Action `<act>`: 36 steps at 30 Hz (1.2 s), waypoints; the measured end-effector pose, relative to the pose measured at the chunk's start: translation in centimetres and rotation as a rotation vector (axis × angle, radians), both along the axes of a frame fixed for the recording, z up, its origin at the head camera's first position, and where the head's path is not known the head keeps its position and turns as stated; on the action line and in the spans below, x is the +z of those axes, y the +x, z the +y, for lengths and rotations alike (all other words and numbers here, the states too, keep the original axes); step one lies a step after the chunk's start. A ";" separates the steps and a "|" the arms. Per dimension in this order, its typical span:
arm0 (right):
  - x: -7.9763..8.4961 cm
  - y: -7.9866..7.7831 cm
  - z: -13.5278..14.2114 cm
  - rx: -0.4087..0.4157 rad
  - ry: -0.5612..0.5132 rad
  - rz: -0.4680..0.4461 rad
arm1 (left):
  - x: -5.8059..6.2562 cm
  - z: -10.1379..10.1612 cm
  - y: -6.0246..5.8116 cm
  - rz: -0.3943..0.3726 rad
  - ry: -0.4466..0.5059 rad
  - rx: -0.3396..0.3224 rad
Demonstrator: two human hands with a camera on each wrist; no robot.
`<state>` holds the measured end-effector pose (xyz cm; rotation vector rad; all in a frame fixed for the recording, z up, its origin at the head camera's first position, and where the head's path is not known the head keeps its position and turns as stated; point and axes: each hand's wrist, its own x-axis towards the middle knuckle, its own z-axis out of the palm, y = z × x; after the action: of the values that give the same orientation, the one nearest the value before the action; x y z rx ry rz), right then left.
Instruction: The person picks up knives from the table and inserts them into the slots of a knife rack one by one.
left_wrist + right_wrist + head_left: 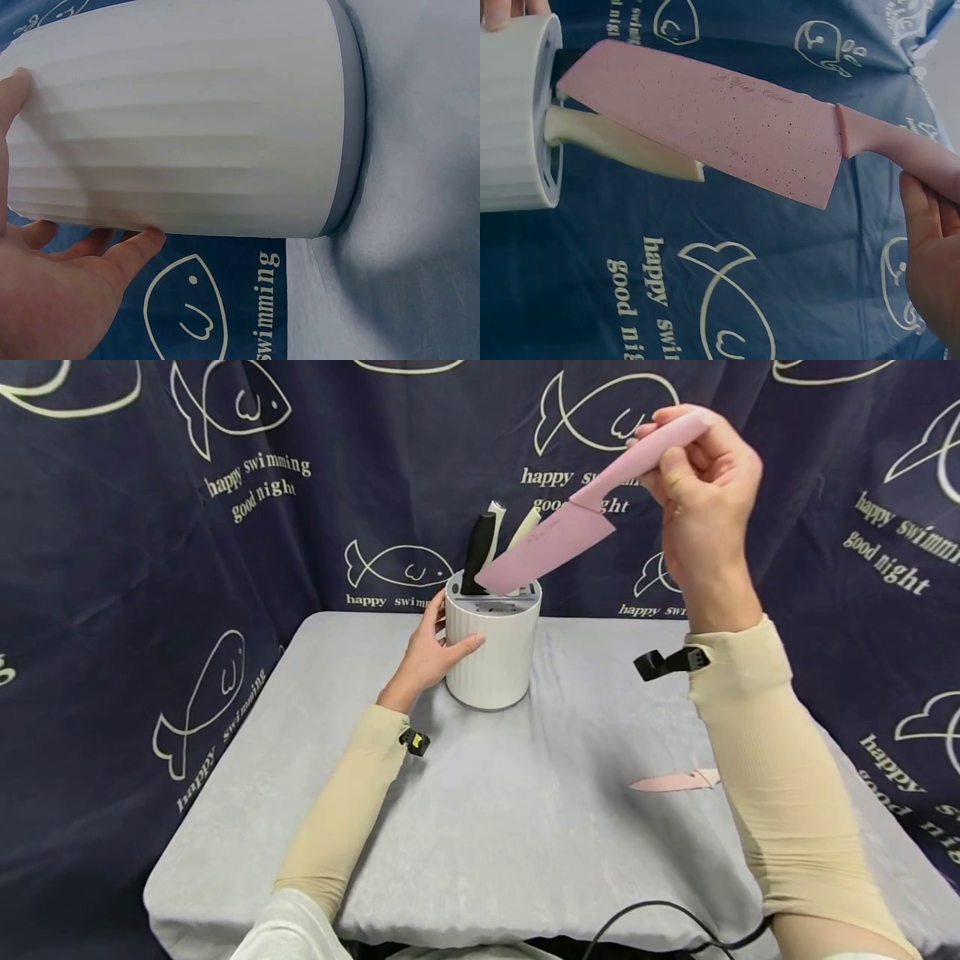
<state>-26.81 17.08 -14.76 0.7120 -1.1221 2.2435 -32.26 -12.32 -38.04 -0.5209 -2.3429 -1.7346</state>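
My right hand grips the handle of a pink kitchen knife, raised above the table. Its broad speckled blade slants down and left, the tip over or in front of the top of a white ribbed knife block. Whether the tip touches the block cannot be told. My left hand holds the block's left side, thumb across the front and fingers round the side. A black handle, a white handle and a pale cream handle stick out of the block, partly behind the pink blade.
A smaller pink knife lies on the grey tablecloth at the right, its handle end hidden by my right forearm. A black cable crosses the front edge. Dark blue fish-print curtains hang behind and beside the table.
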 end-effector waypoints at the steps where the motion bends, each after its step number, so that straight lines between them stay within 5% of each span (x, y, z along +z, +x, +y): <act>1: -0.1 -0.3 -0.3 -0.002 0.025 0.000 | 0.0 0.0 0.0 0.002 0.001 -0.003; 19: -3.4 -3.7 -5.0 0.033 0.301 -0.079 | 0.1 0.2 0.1 -0.006 -0.007 -0.002; 36: -9.4 -5.1 -9.3 -0.110 0.580 -0.155 | 0.3 -0.1 0.1 -0.007 -0.002 0.003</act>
<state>-31.96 7.74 -24.17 0.6772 -1.8753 1.9083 -32.17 -12.44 -37.77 -0.5125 -2.3493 -1.7351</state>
